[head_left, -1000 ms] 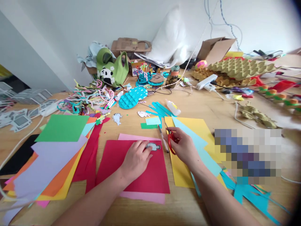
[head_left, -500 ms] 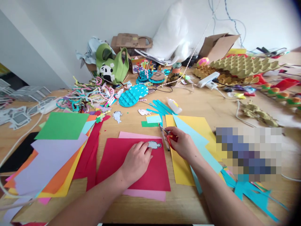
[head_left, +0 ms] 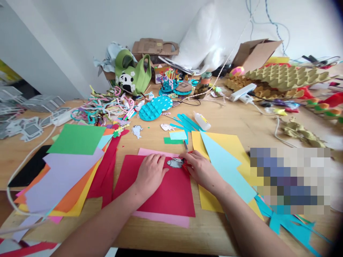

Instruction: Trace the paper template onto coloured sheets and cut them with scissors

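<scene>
A sheet of red paper [head_left: 158,200] lies on top of pink paper [head_left: 166,218] in front of me. My left hand [head_left: 151,171] rests flat on the red sheet, fingers stretched out and pressing it down. Just right of its fingertips is a small pale grey paper cutout [head_left: 174,164] with a dark outline. My right hand [head_left: 199,166] grips red-handled scissors [head_left: 188,165], whose blades point left over the cutout at the sheet's upper right. How far apart the blades are is hard to see. Beyond that hand lies a pen [head_left: 185,145], partly hidden.
Stacked coloured paper [head_left: 77,139] lies on the left, yellow paper [head_left: 214,142] and light blue paper [head_left: 225,167] on the right. A glue bottle [head_left: 203,121], fish cutouts [head_left: 167,127], pipe cleaners [head_left: 99,103] and blue paper discs [head_left: 150,110] sit farther back. Egg cartons [head_left: 286,76] stand back right.
My right hand has brought the scissors left and nearer, from beside the pen to over the cutout. My left hand has shifted slightly left, off the cutout's edge. The view has turned slightly left.
</scene>
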`<act>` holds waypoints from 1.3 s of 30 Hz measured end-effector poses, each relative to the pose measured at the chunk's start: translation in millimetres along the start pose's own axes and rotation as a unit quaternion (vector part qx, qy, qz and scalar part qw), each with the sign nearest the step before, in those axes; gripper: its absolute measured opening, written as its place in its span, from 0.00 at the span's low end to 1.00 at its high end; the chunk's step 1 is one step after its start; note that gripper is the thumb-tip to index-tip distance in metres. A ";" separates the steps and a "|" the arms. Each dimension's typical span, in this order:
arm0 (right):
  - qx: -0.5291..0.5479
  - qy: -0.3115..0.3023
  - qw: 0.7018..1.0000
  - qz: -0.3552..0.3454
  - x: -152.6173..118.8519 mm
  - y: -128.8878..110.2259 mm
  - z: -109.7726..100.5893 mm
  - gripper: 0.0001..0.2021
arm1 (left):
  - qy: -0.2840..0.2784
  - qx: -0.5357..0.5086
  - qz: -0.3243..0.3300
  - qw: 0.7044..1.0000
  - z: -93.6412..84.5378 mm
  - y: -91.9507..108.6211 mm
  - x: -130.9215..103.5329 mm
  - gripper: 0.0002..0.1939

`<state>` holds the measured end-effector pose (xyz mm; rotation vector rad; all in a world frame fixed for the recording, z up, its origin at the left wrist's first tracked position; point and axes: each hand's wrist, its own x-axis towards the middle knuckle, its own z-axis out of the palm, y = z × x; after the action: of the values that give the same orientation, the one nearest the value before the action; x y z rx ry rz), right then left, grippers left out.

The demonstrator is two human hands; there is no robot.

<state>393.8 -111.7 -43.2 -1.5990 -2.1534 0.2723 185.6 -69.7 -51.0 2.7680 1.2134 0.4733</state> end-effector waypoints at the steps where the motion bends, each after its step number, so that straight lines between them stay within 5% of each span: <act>1: -0.002 0.000 1.000 -0.002 0.0 -0.2 0.2 0.18 | 0.000 -0.007 0.000 1.000 -0.7 -1.5 0.9 0.17; 16: 0.042 0.001 0.999 0.006 0.9 2.2 1.3 0.18 | 0.053 -0.037 0.045 0.997 7.7 -5.6 2.9 0.19; 22: 0.071 0.013 0.997 0.012 0.8 4.5 3.2 0.19 | -0.023 -0.047 0.153 0.987 5.7 4.6 -0.5 0.19; 31: 0.171 0.155 0.958 0.173 1.7 22.6 -8.4 0.17 | -0.033 -0.004 0.166 0.986 7.4 5.0 -2.1 0.18; 39: 0.155 0.198 0.947 0.198 1.3 25.4 -7.1 0.16 | -0.038 0.015 0.168 0.985 7.4 4.7 -3.6 0.19</act>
<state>418.5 -103.3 -46.9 -1.7120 -1.4061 0.3580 188.8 -75.2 -58.0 2.9952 0.7449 0.3705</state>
